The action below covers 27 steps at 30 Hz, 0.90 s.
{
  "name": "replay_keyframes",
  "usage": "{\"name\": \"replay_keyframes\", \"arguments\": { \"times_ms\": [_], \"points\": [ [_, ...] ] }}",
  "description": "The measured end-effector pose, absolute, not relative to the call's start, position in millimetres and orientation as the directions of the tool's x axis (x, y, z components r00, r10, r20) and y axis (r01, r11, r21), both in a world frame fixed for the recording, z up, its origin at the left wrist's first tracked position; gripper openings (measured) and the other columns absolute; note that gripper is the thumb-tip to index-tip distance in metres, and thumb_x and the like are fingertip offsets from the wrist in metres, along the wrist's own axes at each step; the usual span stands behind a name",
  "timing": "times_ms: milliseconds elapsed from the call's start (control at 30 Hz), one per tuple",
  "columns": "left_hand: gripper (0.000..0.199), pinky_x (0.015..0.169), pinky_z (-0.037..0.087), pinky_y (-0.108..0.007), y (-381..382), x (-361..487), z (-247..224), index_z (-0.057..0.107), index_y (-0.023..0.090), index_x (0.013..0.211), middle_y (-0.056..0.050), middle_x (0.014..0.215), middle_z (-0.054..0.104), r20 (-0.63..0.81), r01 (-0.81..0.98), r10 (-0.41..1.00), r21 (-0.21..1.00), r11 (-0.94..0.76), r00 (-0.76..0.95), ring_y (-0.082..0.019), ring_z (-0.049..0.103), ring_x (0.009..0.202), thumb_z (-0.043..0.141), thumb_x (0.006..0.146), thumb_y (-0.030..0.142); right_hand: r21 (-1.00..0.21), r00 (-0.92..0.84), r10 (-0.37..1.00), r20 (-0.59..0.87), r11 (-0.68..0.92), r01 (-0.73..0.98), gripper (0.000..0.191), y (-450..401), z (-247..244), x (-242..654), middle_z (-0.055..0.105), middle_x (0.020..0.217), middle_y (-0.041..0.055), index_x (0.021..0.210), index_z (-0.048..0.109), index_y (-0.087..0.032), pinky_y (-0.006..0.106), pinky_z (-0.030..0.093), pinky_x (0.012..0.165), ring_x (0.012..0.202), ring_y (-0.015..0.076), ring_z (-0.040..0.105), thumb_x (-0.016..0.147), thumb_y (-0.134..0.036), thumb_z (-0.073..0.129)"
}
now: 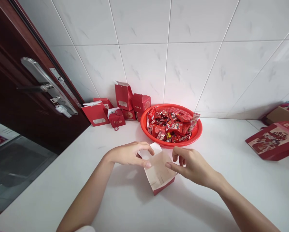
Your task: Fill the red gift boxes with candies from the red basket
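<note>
A small red paper box (pixel 161 172) with a pale inside stands open at the top on the white table, with nothing in it that I can see. At its left rim is my left hand (pixel 132 154), thumb over the edge and fingers behind the wall, gripping it. My right hand (pixel 194 166) is at the right rim, its thumb tip close to the edge and its fingers curled but apart from the thumb. Just behind the box sits a red plastic basket (pixel 199 129) full of red wrapped sweets (pixel 174 125).
Several red gift boxes (pixel 124 96) stand against the tiled wall at the back left. A larger red printed box (pixel 271 141) lies at the right, near a brown carton (pixel 281 116). A dark door (pixel 25 96) with a metal handle borders the table's left side.
</note>
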<state>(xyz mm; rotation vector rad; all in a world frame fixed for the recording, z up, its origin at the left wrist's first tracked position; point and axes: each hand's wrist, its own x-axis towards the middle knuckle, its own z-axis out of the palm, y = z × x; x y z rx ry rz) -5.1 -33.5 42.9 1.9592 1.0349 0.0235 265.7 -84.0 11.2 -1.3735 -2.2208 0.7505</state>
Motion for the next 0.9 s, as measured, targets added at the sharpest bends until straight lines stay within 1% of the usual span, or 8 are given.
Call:
{"name": "replay_keyframes", "arguments": {
  "times_ms": [100, 167, 300, 400, 500, 700, 800, 900],
  "points": [
    [0.046, 0.087, 0.056, -0.031, -37.4, -4.9, 45.2, 0.070, 0.027, 0.118, -0.005, 0.131, 0.062, -0.376, 0.661, 0.658, 0.707, -0.252, 0.653, -0.024, 0.070, 0.102, 0.076, 0.079, 0.050, -0.562, -0.434, 0.900, 0.052, 0.385, 0.732, 0.037, -85.9, 11.1, 262.5, 0.055, 0.059, -0.0022, 0.063, 0.040, -0.022, 0.026, 0.029, 0.051, 0.052, 0.0119, 0.040, 0.092, -0.027, 0.061],
    [0.048, 0.087, 0.056, -0.030, -40.9, -4.7, 48.2, 0.069, 0.027, 0.120, -0.005, 0.131, 0.062, -0.391, 0.672, 0.642, 0.688, -0.272, 0.660, -0.024, 0.071, 0.103, 0.077, 0.078, 0.049, -0.542, -0.455, 0.891, 0.014, 0.389, 0.745, 0.041, -87.6, 13.2, 262.1, 0.044, 0.053, -0.0045, 0.059, 0.033, -0.022, 0.027, 0.024, 0.049, 0.050, 0.0106, 0.029, 0.092, -0.022, 0.057],
    [0.053, 0.087, 0.056, -0.027, -49.6, -3.7, 55.7, 0.069, 0.028, 0.125, -0.005, 0.135, 0.063, -0.376, 0.678, 0.619, 0.637, -0.368, 0.689, -0.030, 0.061, 0.124, 0.079, 0.075, 0.044, -0.585, -0.528, 0.849, -0.036, 0.410, 0.700, 0.042, -92.2, 17.5, 262.8, 0.027, 0.052, -0.0068, 0.059, 0.025, -0.022, 0.028, 0.018, 0.047, 0.050, 0.0108, 0.017, 0.090, -0.016, 0.053],
    [0.058, 0.087, 0.056, -0.027, -54.3, -3.3, 59.0, 0.067, 0.028, 0.131, -0.005, 0.146, 0.059, -0.332, 0.688, 0.657, 0.603, -0.404, 0.677, -0.032, 0.056, 0.133, 0.078, 0.075, 0.041, -0.588, -0.541, 0.841, -0.002, 0.437, 0.681, 0.041, -94.5, 16.7, 262.2, 0.024, 0.052, -0.0071, 0.060, 0.023, -0.021, 0.029, 0.016, 0.047, 0.051, 0.0111, 0.015, 0.090, -0.013, 0.051],
    [0.054, 0.089, 0.057, -0.027, -55.9, -3.6, 59.5, 0.066, 0.030, 0.134, -0.004, 0.152, 0.055, -0.281, 0.702, 0.716, 0.593, -0.394, 0.639, -0.031, 0.056, 0.135, 0.073, 0.083, 0.044, -0.552, -0.470, 0.880, 0.060, 0.422, 0.719, 0.040, -94.2, 13.4, 260.5, 0.026, 0.051, -0.0069, 0.061, 0.023, -0.021, 0.029, 0.016, 0.048, 0.050, 0.0109, 0.015, 0.089, -0.012, 0.049],
    [0.045, 0.087, 0.058, -0.028, -57.3, -3.1, 60.0, 0.067, 0.032, 0.132, -0.003, 0.151, 0.056, -0.212, 0.746, 0.803, 0.554, -0.370, 0.556, -0.027, 0.063, 0.125, 0.061, 0.093, 0.052, -0.541, -0.352, 0.933, 0.078, 0.336, 0.771, 0.040, -90.9, 9.6, 257.1, 0.037, 0.049, -0.0050, 0.057, 0.028, -0.021, 0.028, 0.019, 0.048, 0.047, 0.0101, 0.021, 0.089, -0.014, 0.052],
    [0.045, 0.088, 0.058, -0.029, -57.1, -3.1, 59.6, 0.068, 0.030, 0.131, -0.004, 0.149, 0.058, -0.210, 0.741, 0.799, 0.558, -0.375, 0.563, -0.028, 0.065, 0.121, 0.061, 0.093, 0.053, -0.559, -0.362, 0.931, 0.050, 0.326, 0.762, 0.044, -89.3, 9.5, 256.7, 0.037, 0.048, -0.0045, 0.055, 0.029, -0.021, 0.028, 0.020, 0.047, 0.046, 0.0104, 0.021, 0.092, -0.020, 0.054],
    [0.047, 0.093, 0.057, -0.032, -55.4, -4.3, 57.7, 0.068, 0.030, 0.131, -0.005, 0.147, 0.059, -0.208, 0.731, 0.793, 0.567, -0.378, 0.572, -0.029, 0.063, 0.124, 0.061, 0.093, 0.056, -0.606, -0.386, 0.921, 0.049, 0.334, 0.722, 0.050, -85.8, 9.6, 259.2, 0.039, 0.047, -0.0041, 0.055, 0.031, -0.022, 0.029, 0.020, 0.046, 0.045, 0.0102, 0.022, 0.096, -0.033, 0.057]
  ]
}}
